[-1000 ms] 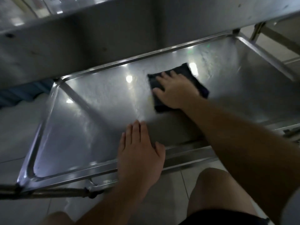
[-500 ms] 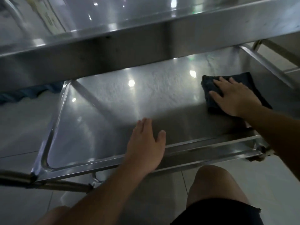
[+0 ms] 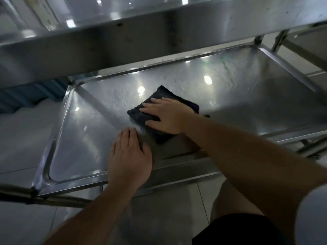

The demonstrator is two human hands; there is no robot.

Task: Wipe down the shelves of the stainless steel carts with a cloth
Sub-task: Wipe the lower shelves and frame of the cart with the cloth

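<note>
The dark cloth (image 3: pixel 160 114) lies folded flat near the middle of the lower shelf (image 3: pixel 256 106) of the steel cart. The right hand (image 3: pixel 167 117) lies on top of it with fingers straight and spread, pressing it down onto the metal. The left hand (image 3: pixel 129 156) rests flat on the shelf's near edge, fingers straight, holding nothing. It sits just beside the cloth.

The shelf shows faint smeary streaks toward the back, so I think the wiping is partly done here. The left end and the corners look like they still need a pass. The upper shelf (image 3: pixel 159 38) hangs above; I cannot tell if it is clean. Another cart (image 3: pixel 304 39) shows at the far right.
</note>
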